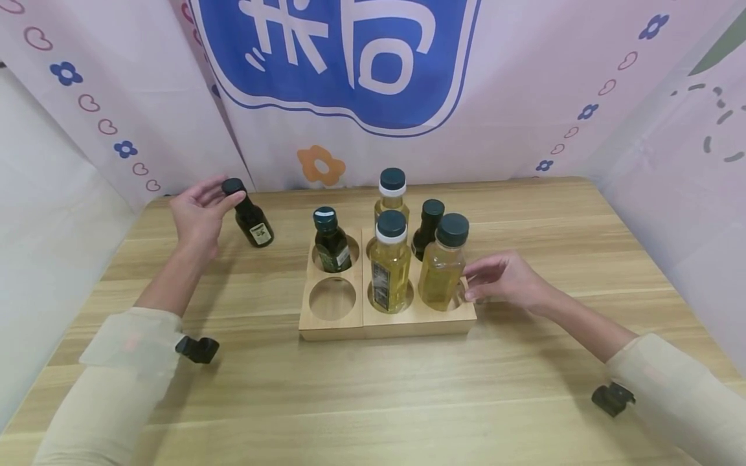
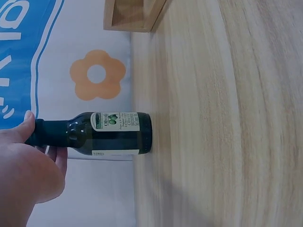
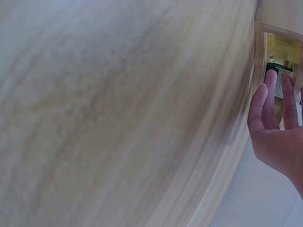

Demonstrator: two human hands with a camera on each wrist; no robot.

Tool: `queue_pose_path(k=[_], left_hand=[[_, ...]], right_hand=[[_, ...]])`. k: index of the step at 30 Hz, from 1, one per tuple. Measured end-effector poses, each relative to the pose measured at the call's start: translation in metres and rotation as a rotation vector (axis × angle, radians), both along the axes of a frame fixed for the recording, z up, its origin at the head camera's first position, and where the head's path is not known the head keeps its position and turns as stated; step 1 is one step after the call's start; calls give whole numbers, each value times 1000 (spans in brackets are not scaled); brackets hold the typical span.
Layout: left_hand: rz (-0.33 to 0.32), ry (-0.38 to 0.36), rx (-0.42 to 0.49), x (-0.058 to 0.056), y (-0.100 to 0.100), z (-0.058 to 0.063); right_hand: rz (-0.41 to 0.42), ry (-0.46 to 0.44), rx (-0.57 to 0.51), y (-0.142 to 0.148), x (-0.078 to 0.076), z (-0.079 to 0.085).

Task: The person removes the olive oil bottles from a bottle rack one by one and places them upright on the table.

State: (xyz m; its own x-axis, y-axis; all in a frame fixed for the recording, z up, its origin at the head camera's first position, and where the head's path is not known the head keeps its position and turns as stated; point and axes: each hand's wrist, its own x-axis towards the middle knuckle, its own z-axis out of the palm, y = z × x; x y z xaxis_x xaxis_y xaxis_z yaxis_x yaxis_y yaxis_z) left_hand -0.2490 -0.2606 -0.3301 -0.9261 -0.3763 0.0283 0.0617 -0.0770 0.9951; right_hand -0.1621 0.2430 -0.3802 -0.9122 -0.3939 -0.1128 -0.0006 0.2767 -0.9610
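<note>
By the rack (image 1: 332,335), the right hand (image 1: 507,282) hangs loose; the left hand (image 1: 200,213) pinches a dark bottle (image 1: 254,223), likely steadying it.

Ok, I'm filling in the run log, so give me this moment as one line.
left hand: pinches dark bottle by cap | right hand: beside rack, contact unclear | front-right yellow bottle: in rack
</note>
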Motion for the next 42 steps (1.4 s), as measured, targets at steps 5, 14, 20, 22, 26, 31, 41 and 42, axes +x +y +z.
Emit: queue_pose_path(k=[5, 14, 20, 22, 26, 31, 41, 42], left_hand=[[-24, 5, -32, 3, -2, 3], [-32, -47, -290, 13, -3, 11], [-17, -21, -446, 18, 3, 18], [-14, 26, -477, 21, 7, 21], [-21, 117, -475, 25, 15, 25], [-34, 193, -450, 29, 24, 29], [-183, 292, -323, 41, 46, 34], [-205, 301, -295, 43, 48, 33]], right_hand=[[-3, 1, 8, 0, 0, 0], [-5, -4, 14, 0, 0, 0], [-9, -11, 23, 0, 1, 1], [-9, -11, 21, -1, 1, 1], [-7, -14, 9, -1, 1, 1], [-3, -12, 4, -1, 1, 0], [1, -2, 3, 0, 0, 0], [1, -4, 3, 0, 0, 0]])
